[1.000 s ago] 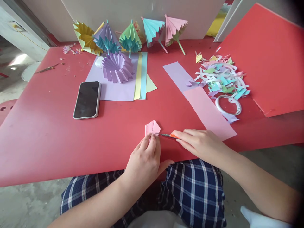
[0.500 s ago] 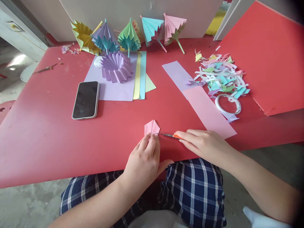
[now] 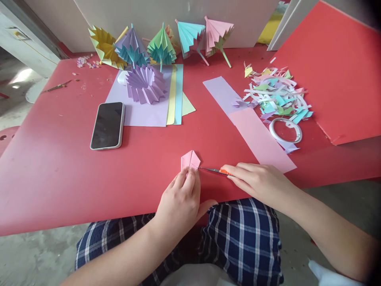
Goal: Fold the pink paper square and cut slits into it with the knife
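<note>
Head view: left hand point(image 3: 181, 202), thumb spread, pressed down folded pink paper point(image 3: 189, 159); right hand point(image 3: 258, 178), beside it, pinched an orange-handled blade point(image 3: 210, 170), seemingly scoring, next stroke probably needing steadiness.

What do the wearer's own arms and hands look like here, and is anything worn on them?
The left hand and right hand are ungloved, five-fingered human hands, with no rings, watch or bracelet visible. Both forearms are bare, without sleeves, as far as the frame shows. A pale patch sits below the right arm; I can't tell whether it's clothing.
</note>
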`<state>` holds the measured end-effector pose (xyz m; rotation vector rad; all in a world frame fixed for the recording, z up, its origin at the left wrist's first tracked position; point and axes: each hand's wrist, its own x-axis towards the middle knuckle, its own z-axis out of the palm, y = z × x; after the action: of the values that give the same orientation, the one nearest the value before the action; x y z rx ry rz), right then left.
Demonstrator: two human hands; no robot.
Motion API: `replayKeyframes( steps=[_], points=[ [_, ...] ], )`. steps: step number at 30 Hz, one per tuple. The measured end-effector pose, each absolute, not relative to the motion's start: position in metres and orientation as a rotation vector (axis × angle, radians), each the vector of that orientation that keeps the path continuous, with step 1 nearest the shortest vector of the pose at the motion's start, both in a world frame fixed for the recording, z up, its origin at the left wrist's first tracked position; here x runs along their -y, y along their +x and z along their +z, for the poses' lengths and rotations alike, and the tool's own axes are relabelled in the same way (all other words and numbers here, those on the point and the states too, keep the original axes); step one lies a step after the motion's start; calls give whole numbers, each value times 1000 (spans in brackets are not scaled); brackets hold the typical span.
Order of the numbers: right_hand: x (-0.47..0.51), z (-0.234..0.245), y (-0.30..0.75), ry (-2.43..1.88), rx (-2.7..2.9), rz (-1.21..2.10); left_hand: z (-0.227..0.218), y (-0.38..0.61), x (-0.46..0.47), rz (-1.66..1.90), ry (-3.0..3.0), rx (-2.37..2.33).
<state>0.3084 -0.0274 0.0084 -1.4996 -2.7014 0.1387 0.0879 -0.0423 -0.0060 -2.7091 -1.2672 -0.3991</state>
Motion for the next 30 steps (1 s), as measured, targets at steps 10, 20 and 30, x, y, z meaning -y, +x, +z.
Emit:
replayKeyframes(
  steps=[10,20,30],
  points=[
    [29,12,309,-1514,2700,146,-7,88,43,-410,-2712,1270],
    [33,8,313,-1520,2606,261,-7,88,43,-428,-2726,1287],
    [24,8,297,-1462,2635,135,-7,88,43,-423,-2721,1277]
  ],
)
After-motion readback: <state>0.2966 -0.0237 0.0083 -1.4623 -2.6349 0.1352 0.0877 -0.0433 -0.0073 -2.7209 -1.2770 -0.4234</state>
